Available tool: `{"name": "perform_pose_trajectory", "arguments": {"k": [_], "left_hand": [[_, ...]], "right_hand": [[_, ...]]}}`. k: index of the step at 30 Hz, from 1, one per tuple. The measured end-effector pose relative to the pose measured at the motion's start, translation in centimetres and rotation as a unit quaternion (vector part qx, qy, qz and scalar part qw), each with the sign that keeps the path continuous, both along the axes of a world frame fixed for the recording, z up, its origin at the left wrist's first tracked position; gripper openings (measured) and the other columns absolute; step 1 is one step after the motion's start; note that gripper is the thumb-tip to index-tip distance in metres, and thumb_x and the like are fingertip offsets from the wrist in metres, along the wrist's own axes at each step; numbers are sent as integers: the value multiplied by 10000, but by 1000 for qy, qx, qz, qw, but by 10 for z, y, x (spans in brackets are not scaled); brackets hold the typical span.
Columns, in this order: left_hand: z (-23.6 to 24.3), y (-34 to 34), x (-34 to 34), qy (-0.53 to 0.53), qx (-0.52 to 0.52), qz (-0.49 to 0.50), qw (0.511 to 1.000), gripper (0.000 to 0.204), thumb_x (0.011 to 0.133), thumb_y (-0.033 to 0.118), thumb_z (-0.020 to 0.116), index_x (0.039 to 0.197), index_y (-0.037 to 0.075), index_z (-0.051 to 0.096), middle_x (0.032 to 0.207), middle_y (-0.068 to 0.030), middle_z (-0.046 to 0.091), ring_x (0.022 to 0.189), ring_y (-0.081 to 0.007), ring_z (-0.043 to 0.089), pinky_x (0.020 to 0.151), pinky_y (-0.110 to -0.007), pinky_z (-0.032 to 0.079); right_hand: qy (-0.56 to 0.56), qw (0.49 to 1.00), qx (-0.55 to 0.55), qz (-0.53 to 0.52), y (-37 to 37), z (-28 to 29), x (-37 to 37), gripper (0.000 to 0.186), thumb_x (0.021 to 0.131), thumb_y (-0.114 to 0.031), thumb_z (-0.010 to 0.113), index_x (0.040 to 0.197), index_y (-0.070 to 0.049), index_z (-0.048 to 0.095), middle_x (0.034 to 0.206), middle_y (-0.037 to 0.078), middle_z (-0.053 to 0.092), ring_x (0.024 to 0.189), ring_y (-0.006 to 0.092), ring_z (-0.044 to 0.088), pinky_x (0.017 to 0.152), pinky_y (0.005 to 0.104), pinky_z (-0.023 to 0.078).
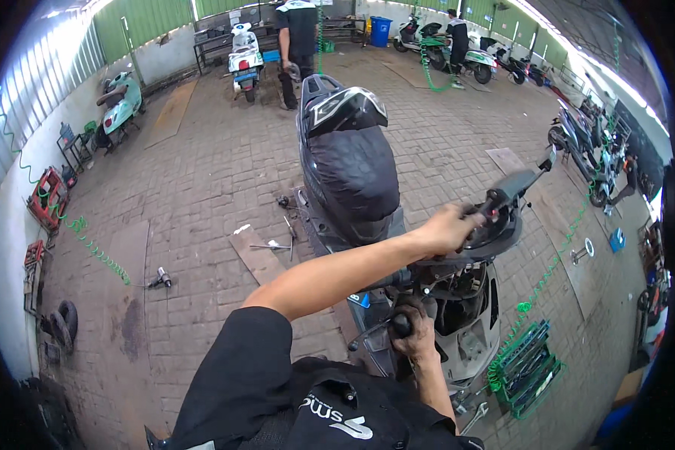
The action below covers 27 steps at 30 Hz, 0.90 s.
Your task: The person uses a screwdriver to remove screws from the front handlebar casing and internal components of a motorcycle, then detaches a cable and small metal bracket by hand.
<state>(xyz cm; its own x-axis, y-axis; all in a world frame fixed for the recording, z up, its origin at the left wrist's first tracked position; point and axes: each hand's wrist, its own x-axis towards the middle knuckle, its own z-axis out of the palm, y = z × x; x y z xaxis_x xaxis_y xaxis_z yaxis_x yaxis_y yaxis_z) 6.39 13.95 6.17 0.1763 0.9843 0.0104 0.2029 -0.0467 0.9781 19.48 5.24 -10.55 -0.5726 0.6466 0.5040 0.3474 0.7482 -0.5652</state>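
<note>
The brick floor is spreading out around both hands. The scooter is standing beneath them, its black seat lying ahead and to the left of the left hand. A green tool rack is sitting right of the right hand. The left hand is blurring beside the far grip, and whether it is clamping cannot be told. The right hand is curling around the near grip. Below it, a wrench is lying
</note>
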Motion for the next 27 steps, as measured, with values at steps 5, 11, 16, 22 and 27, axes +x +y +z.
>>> {"name": "perform_pose_trajectory", "arguments": {"k": [5, 11, 16, 22, 27], "left_hand": [[-21, -15, 3, -298, -51, 100, 948, 305, 939, 267, 423, 1011, 7, 564, 778, -18, 572, 581, -84, 483, 524, -224, 419], [-1, 29, -11, -282, -160, -60, 944, 253, 918, 258, 476, 1033, 43, 544, 702, 28, 488, 550, -72, 439, 479, -208, 386], [-6, 13, 10, -399, -109, 101, 905, 205, 900, 256, 514, 923, 54, 540, 681, 28, 473, 511, -66, 418, 429, -197, 340], [-21, -25, 3, -502, 64, 220, 834, 221, 891, 218, 539, 1040, 59, 503, 836, -38, 568, 714, -132, 539, 618, -254, 443], [-51, -44, -2, -303, 276, 161, 898, 376, 917, 203, 488, 1243, 30, 415, 1038, -97, 579, 967, -185, 555, 830, -280, 442]], "right_hand": [[1, 999, -41, -3, -3, -8, -12, 458, 590, -183, 717, 1014, -117, 555, 1103, 114, 556, 883, 333, 594, 697, 413, 504], [7, 1000, -22, 8, -3, -11, -12, 463, 586, -166, 717, 1014, -152, 541, 1083, 89, 560, 847, 334, 602, 653, 407, 513], [48, 999, 9, 4, -3, -11, -2, 450, 584, -143, 711, 1003, -131, 549, 1095, 112, 554, 841, 320, 607, 654, 392, 512], [6, 1000, -19, 18, 0, 1, -9, 389, 611, -147, 703, 977, -110, 580, 1074, 97, 565, 826, 290, 612, 640, 373, 513], [39, 999, -10, 30, -2, 6, -10, 361, 636, -147, 699, 974, -120, 577, 1058, 70, 562, 797, 268, 614, 608, 352, 516]]}}
